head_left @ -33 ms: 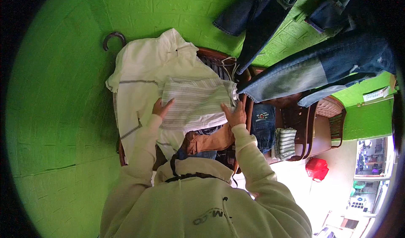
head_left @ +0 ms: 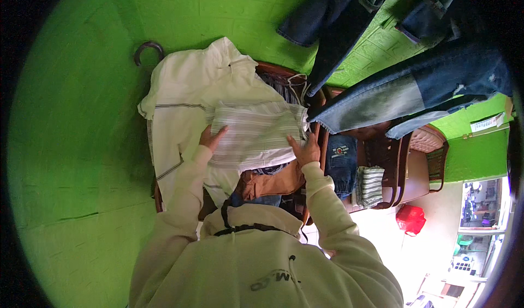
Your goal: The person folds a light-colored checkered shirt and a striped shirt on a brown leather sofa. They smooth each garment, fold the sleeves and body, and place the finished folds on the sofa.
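Observation:
A folded white cloth with thin grey stripes (head_left: 251,128) lies in front of me, partly over a white long-sleeved shirt (head_left: 180,95) with dark trim lines. My left hand (head_left: 212,139) rests at the cloth's left edge, thumb and fingers apart. At its right edge my right hand (head_left: 307,148) is spread the same way, touching the fabric. Neither hand grips it visibly. Just below the striped cloth, an orange-brown garment (head_left: 273,181) shows on a pile of other clothes. The chair under the pile is mostly covered.
Jeans (head_left: 376,100) hang at the upper right before a green wall (head_left: 71,144). Folded denim (head_left: 341,163) and a striped folded cloth (head_left: 371,185) sit on a wooden seat to the right. A red bag (head_left: 410,219) is on the floor. A dark curved handle (head_left: 148,46) stands at the far left.

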### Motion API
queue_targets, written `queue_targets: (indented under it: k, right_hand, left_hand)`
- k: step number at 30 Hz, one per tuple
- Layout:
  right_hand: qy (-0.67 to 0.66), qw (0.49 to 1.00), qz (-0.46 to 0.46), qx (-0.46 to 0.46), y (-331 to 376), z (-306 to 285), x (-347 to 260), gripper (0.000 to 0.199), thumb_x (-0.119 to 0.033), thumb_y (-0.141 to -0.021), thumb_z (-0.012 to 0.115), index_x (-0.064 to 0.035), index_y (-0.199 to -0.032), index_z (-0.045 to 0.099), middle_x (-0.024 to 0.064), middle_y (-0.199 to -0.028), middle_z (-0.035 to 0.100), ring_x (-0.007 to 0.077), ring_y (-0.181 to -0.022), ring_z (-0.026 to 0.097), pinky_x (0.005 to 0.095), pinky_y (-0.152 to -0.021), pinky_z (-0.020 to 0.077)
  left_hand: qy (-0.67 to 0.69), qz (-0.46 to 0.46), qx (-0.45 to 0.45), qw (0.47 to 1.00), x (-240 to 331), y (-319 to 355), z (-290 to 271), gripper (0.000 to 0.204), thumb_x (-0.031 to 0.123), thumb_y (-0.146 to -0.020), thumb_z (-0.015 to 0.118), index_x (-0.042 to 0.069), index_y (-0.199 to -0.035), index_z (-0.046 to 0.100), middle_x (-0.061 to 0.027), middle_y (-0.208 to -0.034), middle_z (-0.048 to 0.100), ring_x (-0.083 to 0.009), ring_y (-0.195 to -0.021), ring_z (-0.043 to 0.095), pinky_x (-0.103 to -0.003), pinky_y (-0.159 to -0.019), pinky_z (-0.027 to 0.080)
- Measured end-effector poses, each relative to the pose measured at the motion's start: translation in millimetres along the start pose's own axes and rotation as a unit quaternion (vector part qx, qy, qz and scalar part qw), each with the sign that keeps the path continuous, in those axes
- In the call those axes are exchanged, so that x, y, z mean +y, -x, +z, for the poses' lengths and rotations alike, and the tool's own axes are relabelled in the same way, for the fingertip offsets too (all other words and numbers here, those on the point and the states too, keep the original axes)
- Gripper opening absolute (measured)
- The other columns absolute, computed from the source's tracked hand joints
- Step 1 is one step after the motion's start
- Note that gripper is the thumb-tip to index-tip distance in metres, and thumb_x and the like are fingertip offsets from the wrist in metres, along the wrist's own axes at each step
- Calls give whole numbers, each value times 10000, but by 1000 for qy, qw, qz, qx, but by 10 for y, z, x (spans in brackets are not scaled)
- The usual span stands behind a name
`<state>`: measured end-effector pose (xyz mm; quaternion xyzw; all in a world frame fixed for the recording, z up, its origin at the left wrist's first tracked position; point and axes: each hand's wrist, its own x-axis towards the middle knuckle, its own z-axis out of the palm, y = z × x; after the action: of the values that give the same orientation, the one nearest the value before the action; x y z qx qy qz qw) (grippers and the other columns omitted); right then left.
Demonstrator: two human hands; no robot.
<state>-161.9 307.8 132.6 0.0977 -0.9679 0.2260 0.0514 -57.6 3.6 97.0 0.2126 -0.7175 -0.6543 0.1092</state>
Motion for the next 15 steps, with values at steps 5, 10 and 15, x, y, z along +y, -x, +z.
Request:
queue_targets:
  k: [5,10,15]
  right_hand:
    - [-111,993,24,-37,-86,2,224,704,-456,-749,667,41,-1198,449,282,-1025,588,369,-959,594,411,-806,473]
    - [-143,988,39,-35,-196,291,423,681,-527,-751,629,10,-1151,511,265,-999,603,370,-923,607,403,-803,473]
    - [-73,997,36,7,-378,478,546,579,-537,-792,571,-11,-1028,613,218,-880,644,338,-863,632,384,-745,483]
  left_hand:
    - [22,64,110,992,-195,31,87,534,400,-817,623,-26,-1130,547,-119,-1038,618,-224,-932,572,-325,-842,436]
    - [-2,-45,123,991,-775,241,73,585,461,-814,600,-19,-1144,550,-136,-1100,598,-243,-1016,551,-345,-901,402]
    - [54,-93,70,992,-847,127,-38,585,463,-794,620,-8,-1136,562,-130,-1098,603,-248,-1016,551,-344,-901,398]
